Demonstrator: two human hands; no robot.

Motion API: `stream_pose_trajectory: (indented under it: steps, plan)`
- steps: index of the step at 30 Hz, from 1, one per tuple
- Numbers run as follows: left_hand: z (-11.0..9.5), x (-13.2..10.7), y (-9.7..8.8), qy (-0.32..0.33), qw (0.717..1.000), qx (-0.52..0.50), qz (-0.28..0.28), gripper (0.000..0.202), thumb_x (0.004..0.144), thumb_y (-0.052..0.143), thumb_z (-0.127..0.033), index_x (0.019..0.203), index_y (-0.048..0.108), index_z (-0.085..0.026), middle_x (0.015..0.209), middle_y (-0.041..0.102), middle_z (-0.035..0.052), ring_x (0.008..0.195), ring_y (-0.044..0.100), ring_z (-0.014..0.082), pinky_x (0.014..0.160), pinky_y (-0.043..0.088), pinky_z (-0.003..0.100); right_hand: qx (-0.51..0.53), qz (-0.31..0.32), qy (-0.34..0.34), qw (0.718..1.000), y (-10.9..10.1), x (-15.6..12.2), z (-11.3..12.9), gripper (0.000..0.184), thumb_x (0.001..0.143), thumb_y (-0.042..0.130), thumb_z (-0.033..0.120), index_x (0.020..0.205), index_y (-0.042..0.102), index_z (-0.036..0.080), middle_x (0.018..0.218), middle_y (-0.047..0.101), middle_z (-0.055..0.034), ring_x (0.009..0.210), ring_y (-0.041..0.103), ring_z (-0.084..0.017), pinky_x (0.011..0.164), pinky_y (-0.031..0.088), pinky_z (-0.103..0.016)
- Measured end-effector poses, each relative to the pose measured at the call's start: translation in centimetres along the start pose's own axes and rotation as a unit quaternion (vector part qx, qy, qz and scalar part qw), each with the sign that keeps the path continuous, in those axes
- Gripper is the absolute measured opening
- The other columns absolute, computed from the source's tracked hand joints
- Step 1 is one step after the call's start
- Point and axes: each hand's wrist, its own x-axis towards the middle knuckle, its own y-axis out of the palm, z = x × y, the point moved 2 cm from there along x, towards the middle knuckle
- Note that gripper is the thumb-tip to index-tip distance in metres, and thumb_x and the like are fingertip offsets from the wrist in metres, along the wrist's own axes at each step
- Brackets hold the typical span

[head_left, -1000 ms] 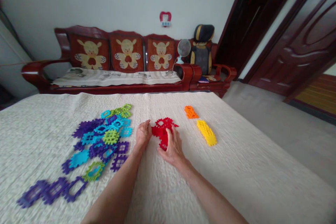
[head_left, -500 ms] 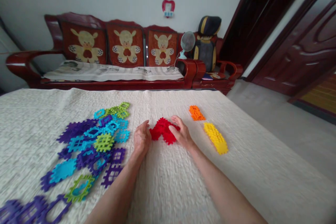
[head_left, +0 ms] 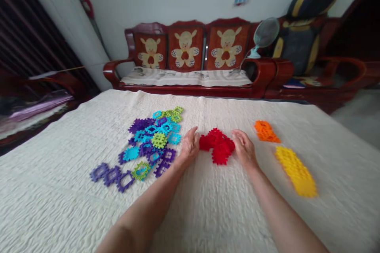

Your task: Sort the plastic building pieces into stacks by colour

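Observation:
Red interlocking plastic tiles lie in a small heap on the white quilted cloth, between my two hands. My left hand stands on edge at the heap's left side, fingers stretched out. At its right side, my right hand is upright with the fingers extended and the palm turned toward the tiles. Neither hand is closed around a tile; both are at or very near the heap's edges. Exact contact is hard to make out.
A loose pile of purple, blue and green tiles spreads left of my left hand. On the right lie orange tiles and a row of yellow tiles. Beyond the table stand a wooden sofa and a small fan.
The view has turned to the left. My right hand has come off the top of the red tiles to their right side. The red tiles remain heaped between my hands.

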Motion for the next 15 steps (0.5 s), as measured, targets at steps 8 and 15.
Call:
stream_pose_trajectory:
  steps: [8, 15]
  plan:
    - [3.1, 1.1, -3.7, -0.005, 0.998, 0.061, -0.027, 0.036, 0.094, 0.045, -0.019, 0.124, 0.063, -0.015, 0.121, 0.070, 0.0132, 0.116, 0.064, 0.0232, 0.104, 0.051, 0.039, 0.000, 0.006, 0.006, 1.000, 0.0, 0.3, -0.4, 0.053, 0.076, 0.065, 0.064, 0.105, 0.066, 0.019, 0.111, 0.072, -0.0140, 0.107, 0.066, -0.027, 0.100, 0.050, -0.046]
    - [2.0, 4.4, 0.2, 0.062, 0.994, 0.091, 0.023, 0.038, 0.084, 0.044, -0.007, 0.110, 0.070, -0.015, 0.112, 0.072, 0.0115, 0.106, 0.067, 0.0207, 0.102, 0.051, 0.039, -0.002, -0.001, 0.018, 1.000, 0.1, 0.2, -0.2, 0.053, 0.075, 0.063, 0.063, 0.104, 0.066, 0.018, 0.110, 0.072, -0.0143, 0.106, 0.067, -0.027, 0.100, 0.050, -0.046]
